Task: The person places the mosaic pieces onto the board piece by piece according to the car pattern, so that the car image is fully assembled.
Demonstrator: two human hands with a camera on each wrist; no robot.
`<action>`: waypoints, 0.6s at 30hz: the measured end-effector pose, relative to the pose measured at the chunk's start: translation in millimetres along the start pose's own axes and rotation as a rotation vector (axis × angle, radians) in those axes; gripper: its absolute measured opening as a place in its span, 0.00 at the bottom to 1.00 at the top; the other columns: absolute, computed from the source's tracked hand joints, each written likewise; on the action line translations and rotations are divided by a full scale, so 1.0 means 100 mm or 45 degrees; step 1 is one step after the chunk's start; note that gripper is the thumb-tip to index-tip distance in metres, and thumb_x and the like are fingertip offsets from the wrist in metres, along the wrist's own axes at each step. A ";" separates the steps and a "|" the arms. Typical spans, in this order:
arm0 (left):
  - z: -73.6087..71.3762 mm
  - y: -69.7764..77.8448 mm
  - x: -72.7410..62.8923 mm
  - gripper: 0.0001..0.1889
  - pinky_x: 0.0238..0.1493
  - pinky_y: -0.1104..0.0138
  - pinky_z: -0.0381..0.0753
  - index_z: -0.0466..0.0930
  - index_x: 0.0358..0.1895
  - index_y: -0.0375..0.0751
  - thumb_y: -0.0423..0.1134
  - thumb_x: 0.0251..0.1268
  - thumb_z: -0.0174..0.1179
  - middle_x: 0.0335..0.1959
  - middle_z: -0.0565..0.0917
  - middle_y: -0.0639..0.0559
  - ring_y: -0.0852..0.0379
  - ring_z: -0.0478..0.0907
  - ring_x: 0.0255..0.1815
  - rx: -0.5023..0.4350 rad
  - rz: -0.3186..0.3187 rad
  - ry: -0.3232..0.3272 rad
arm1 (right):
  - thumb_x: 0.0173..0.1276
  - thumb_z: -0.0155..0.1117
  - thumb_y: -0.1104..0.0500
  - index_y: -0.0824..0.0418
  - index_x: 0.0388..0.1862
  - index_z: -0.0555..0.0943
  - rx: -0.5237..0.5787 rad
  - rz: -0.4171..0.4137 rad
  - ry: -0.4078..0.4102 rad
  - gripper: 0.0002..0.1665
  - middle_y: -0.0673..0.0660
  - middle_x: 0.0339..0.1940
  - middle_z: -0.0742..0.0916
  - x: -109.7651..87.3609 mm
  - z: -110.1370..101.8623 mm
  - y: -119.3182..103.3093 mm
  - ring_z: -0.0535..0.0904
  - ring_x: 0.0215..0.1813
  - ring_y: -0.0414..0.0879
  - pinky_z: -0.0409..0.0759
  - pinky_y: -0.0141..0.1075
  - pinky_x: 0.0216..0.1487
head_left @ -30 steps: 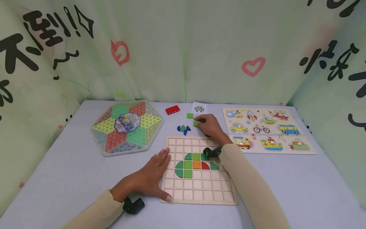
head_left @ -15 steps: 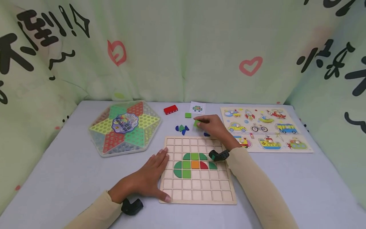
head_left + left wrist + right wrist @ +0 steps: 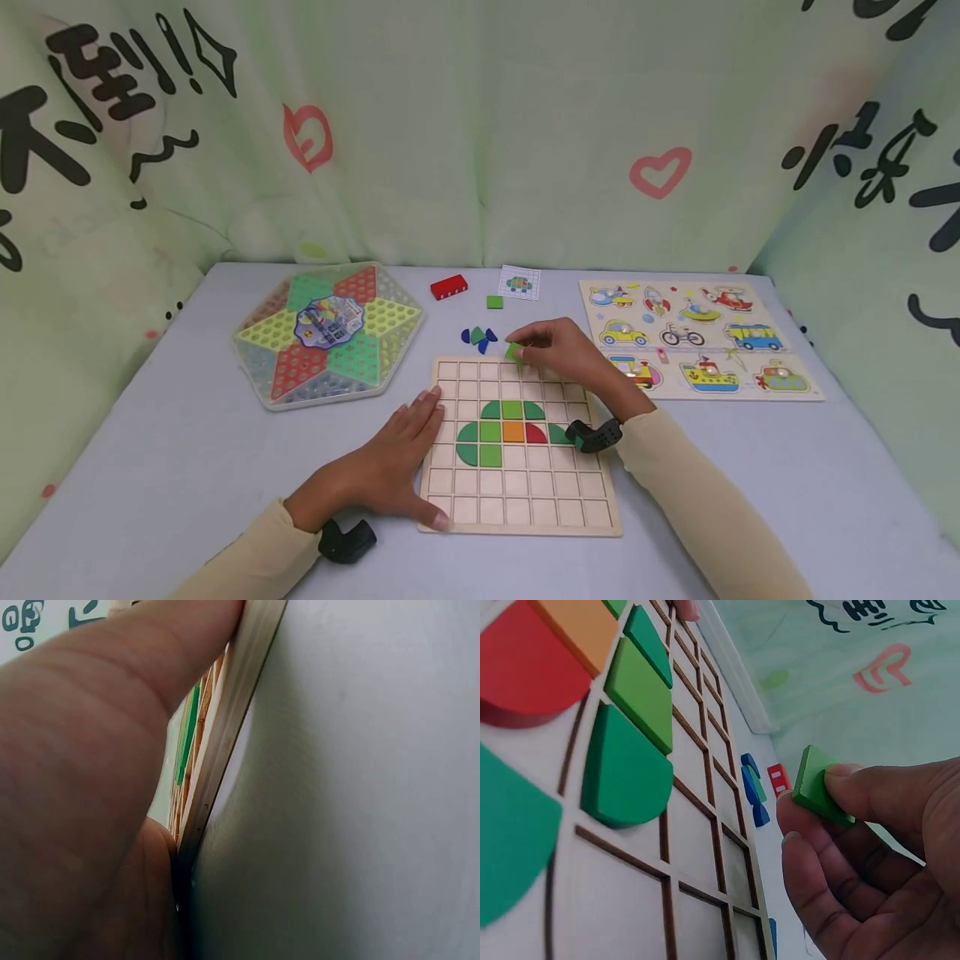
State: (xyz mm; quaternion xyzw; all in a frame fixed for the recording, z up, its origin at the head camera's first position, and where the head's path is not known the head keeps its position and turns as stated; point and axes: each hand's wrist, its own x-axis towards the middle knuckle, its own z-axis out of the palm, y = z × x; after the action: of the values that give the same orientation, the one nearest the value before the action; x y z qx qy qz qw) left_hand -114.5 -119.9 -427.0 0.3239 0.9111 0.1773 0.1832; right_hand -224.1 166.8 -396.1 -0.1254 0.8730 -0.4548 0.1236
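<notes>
My right hand pinches a light green square tile between thumb and fingers, over the far edge of the wooden grid board. My left hand lies spread along the board's left edge, its thumb at the near corner and its fingertips at the side. On the board sit dark green quarter-round tiles, light green squares, an orange square and a red quarter-round tile. In the left wrist view, the left thumb crosses the board's edge.
Beyond the board lie another green square tile, several small blue and green pieces, a red block and a pattern card. A hexagonal Chinese checkers board is at left, a vehicle puzzle board at right.
My right hand has lifted the green square tile from the table and drawn it nearer, to the board's far edge. The left hand stays in place on the board.
</notes>
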 end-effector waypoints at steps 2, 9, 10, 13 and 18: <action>0.00 0.00 0.00 0.72 0.73 0.52 0.36 0.37 0.78 0.35 0.77 0.39 0.65 0.78 0.28 0.45 0.50 0.25 0.77 0.005 -0.004 0.000 | 0.68 0.65 0.62 0.61 0.51 0.85 -0.026 -0.021 -0.016 0.14 0.54 0.45 0.86 -0.04 0.01 0.00 0.77 0.44 0.49 0.76 0.39 0.48; 0.01 0.00 0.01 0.72 0.73 0.52 0.36 0.37 0.78 0.35 0.78 0.38 0.64 0.78 0.28 0.46 0.52 0.24 0.77 0.013 -0.016 -0.003 | 0.68 0.65 0.62 0.61 0.50 0.85 -0.072 -0.091 -0.019 0.13 0.52 0.43 0.87 -0.19 0.03 -0.04 0.79 0.43 0.48 0.78 0.40 0.47; 0.01 0.00 0.01 0.72 0.73 0.52 0.36 0.37 0.78 0.35 0.78 0.38 0.64 0.78 0.28 0.46 0.52 0.24 0.77 0.014 -0.016 -0.003 | 0.68 0.65 0.62 0.61 0.50 0.86 -0.070 -0.102 -0.021 0.13 0.52 0.43 0.87 -0.21 0.03 -0.06 0.79 0.43 0.47 0.78 0.40 0.47; 0.01 0.00 0.01 0.72 0.73 0.52 0.36 0.37 0.78 0.36 0.78 0.38 0.64 0.79 0.28 0.46 0.51 0.24 0.77 0.011 -0.017 -0.005 | 0.68 0.65 0.63 0.61 0.49 0.86 -0.072 -0.144 -0.048 0.12 0.51 0.42 0.87 -0.28 0.04 -0.08 0.79 0.41 0.47 0.78 0.39 0.46; 0.00 0.01 0.01 0.72 0.73 0.53 0.35 0.37 0.78 0.36 0.77 0.38 0.65 0.79 0.28 0.46 0.51 0.25 0.77 -0.008 -0.025 -0.014 | 0.67 0.65 0.65 0.63 0.47 0.86 -0.055 -0.181 -0.126 0.11 0.52 0.43 0.87 -0.36 0.07 -0.08 0.80 0.40 0.46 0.79 0.38 0.42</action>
State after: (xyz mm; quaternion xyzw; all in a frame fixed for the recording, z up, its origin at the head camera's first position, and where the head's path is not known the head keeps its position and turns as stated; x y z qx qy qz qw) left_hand -114.7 -118.6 -426.4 0.3154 0.9127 0.1764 0.1909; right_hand -187.1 169.0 -389.4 -0.2120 0.8643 -0.4368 0.1311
